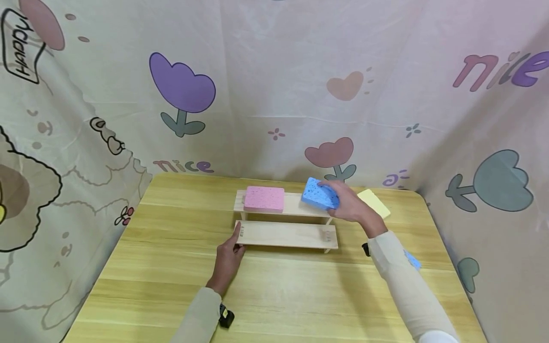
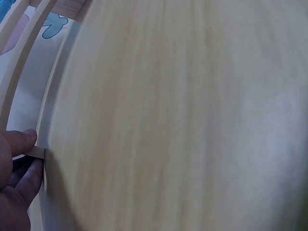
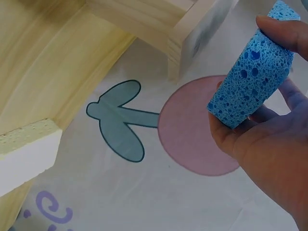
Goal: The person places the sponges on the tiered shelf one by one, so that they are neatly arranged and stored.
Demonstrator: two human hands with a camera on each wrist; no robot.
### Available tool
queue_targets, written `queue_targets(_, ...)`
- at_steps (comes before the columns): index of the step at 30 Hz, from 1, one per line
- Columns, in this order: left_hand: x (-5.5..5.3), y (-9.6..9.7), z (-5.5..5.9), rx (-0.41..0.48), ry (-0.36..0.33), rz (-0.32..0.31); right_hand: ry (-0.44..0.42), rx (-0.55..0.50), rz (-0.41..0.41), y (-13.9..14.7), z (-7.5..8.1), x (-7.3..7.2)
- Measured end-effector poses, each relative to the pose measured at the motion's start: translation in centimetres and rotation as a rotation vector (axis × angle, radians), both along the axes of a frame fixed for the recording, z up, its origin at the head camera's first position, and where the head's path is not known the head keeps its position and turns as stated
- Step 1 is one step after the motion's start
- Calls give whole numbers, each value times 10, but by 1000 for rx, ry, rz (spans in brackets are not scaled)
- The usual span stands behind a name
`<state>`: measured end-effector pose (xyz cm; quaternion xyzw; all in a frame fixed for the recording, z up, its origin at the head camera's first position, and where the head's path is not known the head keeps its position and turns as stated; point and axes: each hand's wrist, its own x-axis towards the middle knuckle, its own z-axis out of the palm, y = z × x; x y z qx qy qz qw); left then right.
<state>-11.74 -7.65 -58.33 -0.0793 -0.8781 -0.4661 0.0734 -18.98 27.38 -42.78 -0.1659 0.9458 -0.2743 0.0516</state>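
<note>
My right hand (image 1: 349, 202) grips a blue sponge (image 1: 318, 194) over the right end of a two-step wooden rack's upper board (image 1: 296, 204). In the right wrist view, thumb and fingers hold the porous blue sponge (image 3: 255, 67) by its sides, with the rack (image 3: 175, 43) apart from it. A pink sponge (image 1: 264, 199) lies on the left part of that upper board. At the left end of the lower board (image 1: 286, 234), my left hand (image 1: 227, 262) pinches the edge between thumb and fingers. The left wrist view shows this pinch at its left border.
A yellow sponge (image 1: 374, 203) lies on the wooden table (image 1: 171, 267) right of the rack. Part of another blue item (image 1: 412, 259) shows beside the right forearm. Printed cloth (image 1: 266, 85) hangs behind the table and along both sides.
</note>
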Motion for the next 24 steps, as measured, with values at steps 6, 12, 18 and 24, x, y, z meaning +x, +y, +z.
queue_targets(6,0,0,0,-7,9,7,-3,6,22,-8,0,-3)
queue_targets(12,0,0,-1,3,21,0,0,-5,58,-12,-5,-6)
queue_targets(18,0,1,-1,-15,29,0,-7,-8,104,-16,-5,-8)
queue_targets(24,0,1,1,-14,38,-9,-55,-13,123,-21,-5,-10)
